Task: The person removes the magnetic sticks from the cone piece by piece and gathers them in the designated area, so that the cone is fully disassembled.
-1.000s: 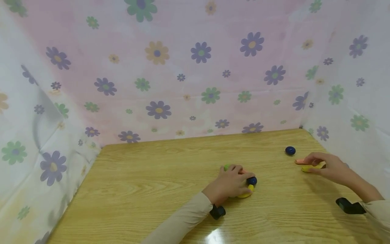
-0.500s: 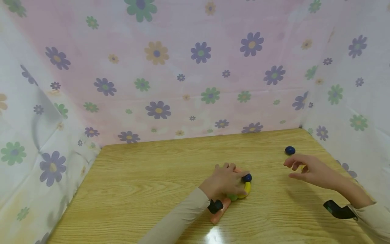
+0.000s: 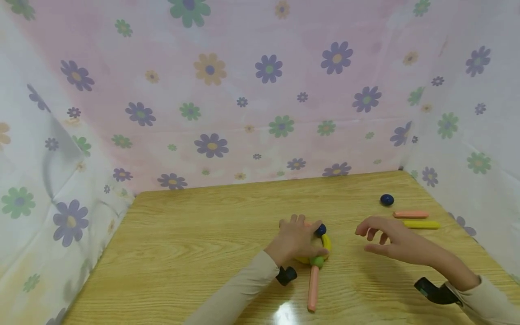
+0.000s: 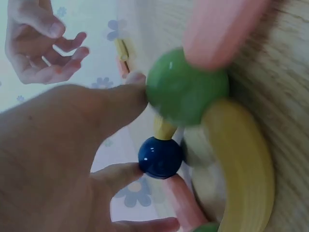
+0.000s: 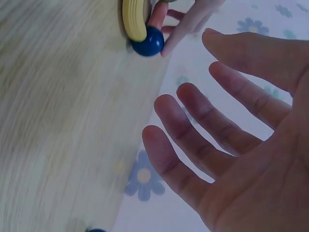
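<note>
My left hand [image 3: 294,241] spreads over a ring of toy building sticks and balls on the table, gripping it from above. In the left wrist view the thumb is against a green ball [image 4: 178,87] and the index finger against a dark blue ball [image 4: 161,158]. A yellow curved stick [image 3: 327,245] joins these balls on the right. From the green ball [image 3: 317,261] a straight pink stick [image 3: 313,289] points toward the front. Part of the ring is hidden under the hand. My right hand [image 3: 396,239] hovers to the right, fingers loosely bent, holding nothing.
At the right back of the wooden table [image 3: 203,253] lie a loose dark blue ball [image 3: 387,199], a pink stick [image 3: 411,214] and a yellow stick [image 3: 422,224]. Flower-patterned cloth [image 3: 243,126] rises along the back and both sides.
The left hand has turned the ring counterclockwise; its pink stick has swung from under the wrist to point frontward. The right hand has moved left, away from the loose pink and yellow sticks.
</note>
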Available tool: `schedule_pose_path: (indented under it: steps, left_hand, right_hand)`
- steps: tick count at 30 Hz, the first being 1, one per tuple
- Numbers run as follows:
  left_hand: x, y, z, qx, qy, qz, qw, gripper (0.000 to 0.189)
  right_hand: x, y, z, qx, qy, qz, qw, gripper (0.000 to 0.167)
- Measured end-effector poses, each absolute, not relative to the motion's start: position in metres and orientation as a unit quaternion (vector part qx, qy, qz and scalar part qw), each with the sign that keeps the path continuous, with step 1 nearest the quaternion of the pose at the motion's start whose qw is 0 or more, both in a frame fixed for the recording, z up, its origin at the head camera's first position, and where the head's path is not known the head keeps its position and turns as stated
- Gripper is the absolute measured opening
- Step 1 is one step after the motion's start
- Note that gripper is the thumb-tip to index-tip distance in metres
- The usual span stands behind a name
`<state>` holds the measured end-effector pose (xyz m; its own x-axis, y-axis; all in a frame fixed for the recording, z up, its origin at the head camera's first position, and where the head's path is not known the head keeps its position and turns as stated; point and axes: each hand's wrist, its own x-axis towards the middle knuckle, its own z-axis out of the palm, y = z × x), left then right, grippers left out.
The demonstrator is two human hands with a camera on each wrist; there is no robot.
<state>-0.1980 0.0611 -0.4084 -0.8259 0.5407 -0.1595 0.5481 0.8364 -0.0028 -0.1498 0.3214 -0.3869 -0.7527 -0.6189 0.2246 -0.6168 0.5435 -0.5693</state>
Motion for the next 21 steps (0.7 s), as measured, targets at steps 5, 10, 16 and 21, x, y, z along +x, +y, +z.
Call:
schedule_pose_path:
  steps: [5, 10, 16, 21]
  left_hand:
    - [-0.202, 0.058, -0.409, 0.299, 0.951, -0.001, 0.086, 0.08]
    - [-0.209, 0.055, -0.413, 0.37, 0.924, 0.042, 0.083, 0.074]
    - [-0.216, 0.052, -0.417, 0.424, 0.891, 0.078, 0.141, 0.064]
    - [-0.217, 0.051, -0.416, 0.416, 0.892, 0.08, 0.158, 0.07]
  right_hand:
    - [-0.146, 0.304, -0.39, -0.365, 0.869, -0.332, 0.03, 0.025]
    - [-0.142, 0.289, -0.394, -0.374, 0.859, -0.344, 0.058, 0.023]
    - [-0.134, 0.275, -0.398, -0.374, 0.854, -0.354, 0.076, 0.023]
    - [-0.129, 0.266, -0.404, -0.363, 0.856, -0.358, 0.085, 0.025]
